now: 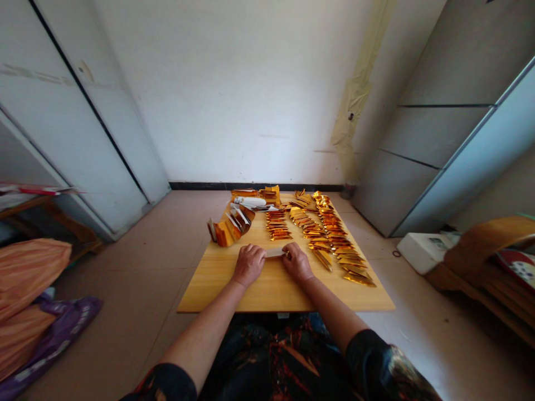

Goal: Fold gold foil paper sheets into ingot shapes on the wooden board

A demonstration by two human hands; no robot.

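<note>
Between my two hands, just above or on the wooden table (251, 295), is a narrow strip of folded paper (275, 253), pale on the side facing me. My left hand (249, 263) grips its left end with fingers curled. At the other end my right hand (297, 260) pinches it between thumb and fingers. Beyond my hands lies a short row of folded gold foil papers (278, 225). Longer rows of gold folded pieces (334, 228) run down the table's right side. Loose gold sheets (228, 231) stand curled at the left.
A white roll or packet (249, 201) lies among gold paper at the table's back. A tall grey refrigerator (434, 111) stands right, a pale cabinet (83, 111) left. Orange and purple bags (33, 312) sit on the floor at left; a wooden seat (480, 267) is at right.
</note>
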